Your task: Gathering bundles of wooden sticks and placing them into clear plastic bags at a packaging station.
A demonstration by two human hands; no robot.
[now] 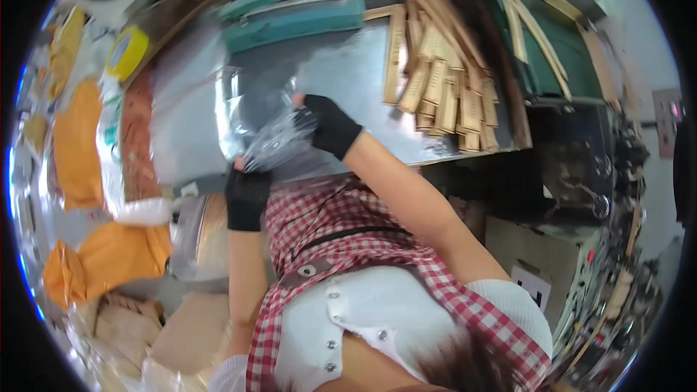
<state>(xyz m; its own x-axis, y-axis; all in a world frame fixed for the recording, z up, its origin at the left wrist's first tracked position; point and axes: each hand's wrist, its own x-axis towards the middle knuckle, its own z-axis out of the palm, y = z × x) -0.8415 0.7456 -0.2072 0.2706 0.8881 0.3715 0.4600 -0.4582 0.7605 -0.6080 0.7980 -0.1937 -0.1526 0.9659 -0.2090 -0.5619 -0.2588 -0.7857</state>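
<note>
Both my hands wear black fingerless gloves and hold a clear plastic bag (pixel 274 139) above the near part of the metal-topped table (pixel 337 65). My left hand (pixel 248 192) grips its lower left end near the table's front edge. My right hand (pixel 327 123) is closed on the crumpled upper right part. The bag is creased and shiny, and its far side blurs into the table's glare, so I cannot tell whether anything is inside. To the right of my right hand lies a loose pile of flat wooden strips (pixel 443 80) with dark markings.
A teal bar-shaped heat sealer (pixel 294 23) stands along the table's back. A yellow tape roll (pixel 127 53) sits at the back left, with orange bags (pixel 78 145) further left. More wooden strips (pixel 534 29) rest on a dark green surface at the right. A cardboard box (pixel 534 261) stands lower right.
</note>
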